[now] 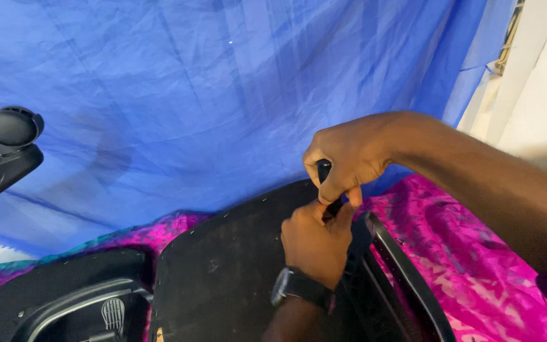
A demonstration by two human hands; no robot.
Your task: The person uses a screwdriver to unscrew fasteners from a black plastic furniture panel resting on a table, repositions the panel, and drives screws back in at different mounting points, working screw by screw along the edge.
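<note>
At seat edge | right hand (348,155) grips black tool (324,172) | left hand (314,240) pinches near its tip | black seat underside (223,266) upturned, arm part (400,272) seems not yet finished

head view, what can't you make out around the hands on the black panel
- Head view: the tip of the black-handled tool is hidden behind the right hand and left hand.
- The flat black underside panel is cut off by the bottom edge.
- The black caster wheel on its arm is cut off by the left edge.
- What lies behind the blue sheet is covered.
</note>
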